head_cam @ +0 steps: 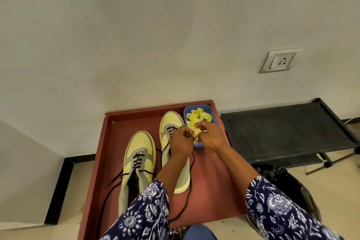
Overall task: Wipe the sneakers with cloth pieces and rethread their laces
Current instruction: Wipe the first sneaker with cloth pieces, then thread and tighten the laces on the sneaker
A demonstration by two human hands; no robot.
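Tray [116,161], red and rimmed, carries everything for the job. Two yellow sneakers lie on it side by side, toes toward its far edge: the left sneaker [139,154] near the middle, the right sneaker [171,120] closer to the far right corner, both with black laces [190,191] loose and trailing toward the near edge. One blue container [208,109] in the far right corner holds several yellow cloth pieces [198,116]. Both hands meet above it: the left hand [181,139] and right hand [211,136] are curled, pinching one cloth piece [197,133] between them. Wiping seems about to begin; next the cloth likely needs spreading, then pressing to a sneaker.
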